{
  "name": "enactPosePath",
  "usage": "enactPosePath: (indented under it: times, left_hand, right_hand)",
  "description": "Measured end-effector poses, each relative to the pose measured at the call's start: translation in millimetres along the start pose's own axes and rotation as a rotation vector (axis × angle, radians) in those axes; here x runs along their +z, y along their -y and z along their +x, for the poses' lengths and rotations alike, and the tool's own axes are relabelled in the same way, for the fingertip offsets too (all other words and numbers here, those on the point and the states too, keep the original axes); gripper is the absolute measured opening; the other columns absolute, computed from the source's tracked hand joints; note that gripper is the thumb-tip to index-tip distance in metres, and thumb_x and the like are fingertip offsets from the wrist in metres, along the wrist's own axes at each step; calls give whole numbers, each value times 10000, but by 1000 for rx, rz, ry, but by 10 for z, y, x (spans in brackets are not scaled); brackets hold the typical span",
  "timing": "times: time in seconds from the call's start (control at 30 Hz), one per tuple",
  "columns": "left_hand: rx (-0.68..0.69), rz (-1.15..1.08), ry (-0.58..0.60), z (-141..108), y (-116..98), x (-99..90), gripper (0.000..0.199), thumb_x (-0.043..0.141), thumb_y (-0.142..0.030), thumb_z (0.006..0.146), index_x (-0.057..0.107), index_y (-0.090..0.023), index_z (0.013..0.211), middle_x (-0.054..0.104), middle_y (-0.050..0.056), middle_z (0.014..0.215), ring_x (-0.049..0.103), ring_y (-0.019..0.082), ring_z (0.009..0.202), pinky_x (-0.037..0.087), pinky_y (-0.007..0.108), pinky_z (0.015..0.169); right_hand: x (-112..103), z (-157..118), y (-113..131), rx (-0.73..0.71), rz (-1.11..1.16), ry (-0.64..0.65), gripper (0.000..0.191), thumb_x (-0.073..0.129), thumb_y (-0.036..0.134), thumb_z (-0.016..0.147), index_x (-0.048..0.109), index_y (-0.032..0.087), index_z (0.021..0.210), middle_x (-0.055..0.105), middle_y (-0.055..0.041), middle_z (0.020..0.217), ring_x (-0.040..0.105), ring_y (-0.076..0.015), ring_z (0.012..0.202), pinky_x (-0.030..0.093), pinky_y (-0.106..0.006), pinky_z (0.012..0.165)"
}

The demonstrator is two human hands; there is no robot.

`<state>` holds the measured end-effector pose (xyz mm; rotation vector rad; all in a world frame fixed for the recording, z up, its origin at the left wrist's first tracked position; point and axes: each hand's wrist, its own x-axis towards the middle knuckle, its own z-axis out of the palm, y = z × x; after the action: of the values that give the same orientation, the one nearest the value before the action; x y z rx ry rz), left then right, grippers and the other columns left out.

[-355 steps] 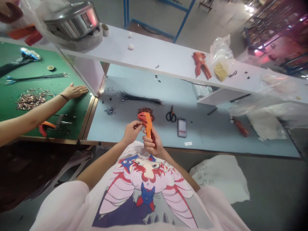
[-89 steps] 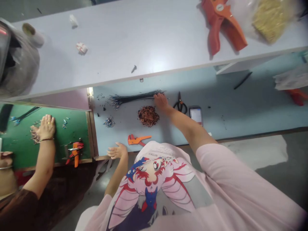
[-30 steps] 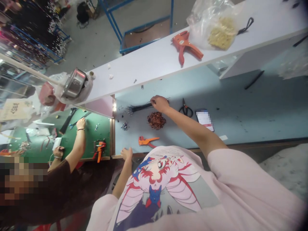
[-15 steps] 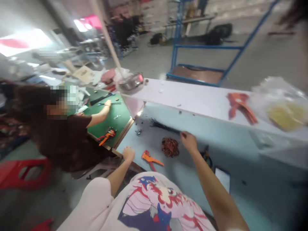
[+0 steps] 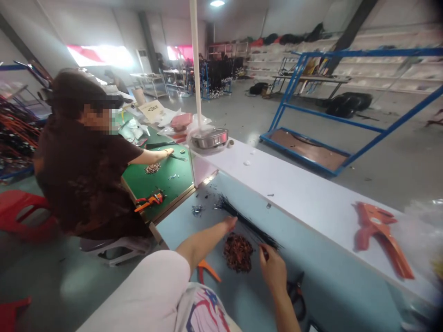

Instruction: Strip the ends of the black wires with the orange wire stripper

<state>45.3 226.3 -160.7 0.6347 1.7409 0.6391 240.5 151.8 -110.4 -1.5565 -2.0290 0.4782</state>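
Observation:
A bundle of thin black wires [image 5: 254, 226] lies slantwise on the pale blue worktop. Over its near edge reaches my left hand [image 5: 230, 224], fingers pressed together; whatever is between them is too small to make out. My right hand [image 5: 273, 267] is closed in a pinch below the bundle's right end, with what looks like one thin black wire at the fingertips. Between the hands and nearer my body lies a heap of small copper-brown pieces [image 5: 238, 252]. An orange-handled wire stripper [image 5: 209, 271] shows partly beneath my left forearm.
Scissors [image 5: 298, 295] lie beside my right forearm. Small metallic bits [image 5: 197, 210] are at the worktop's left. A raised white shelf [image 5: 304, 193] runs behind, holding a red-orange tool [image 5: 380, 235]. At the green table [image 5: 173, 189], a co-worker [image 5: 90, 161] sits to my left.
My left hand has moved from the worktop's left edge to the wire bundle. My right hand has left the bundle's end and come nearer my body. The view has tilted up.

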Motion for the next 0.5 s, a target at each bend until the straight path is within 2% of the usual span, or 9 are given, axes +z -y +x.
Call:
enactPosePath:
  times: [0.1,0.2,0.37,0.5]
  left_hand:
    - [-119,-137,77,57,-151,158,342,528,-347,883,531,-157,1167,558,88,1169,573,194,1009,507,398,849]
    - [-199,-245,113,111,-252,235,339,537,-346,879,533,-165,1165,559,86,1164,574,194,1013,507,386,846]
    - [-280,-375,113,236,-353,266,315,526,-348,885,547,-176,1147,560,83,1167,573,190,1012,506,374,849]
    - [-289,-439,92,321,-364,237,345,524,-349,885,529,-154,1169,558,89,1167,575,193,1003,509,398,845]
  right_hand:
    - [-17,-31,-42,-5,31,6,411,379,413,851,691,151,904,718,-103,825,659,-212,625,491,-313,602]
    - [-32,-51,-40,-34,58,5,383,396,410,864,683,159,892,718,-94,810,661,-212,614,502,-314,598]
    - [-52,-48,49,-98,111,-24,378,410,417,884,682,154,893,716,-108,831,670,-218,651,526,-326,631]
    - [-88,-40,114,-117,135,-50,370,431,423,887,686,155,890,712,-108,846,674,-216,690,532,-319,655]
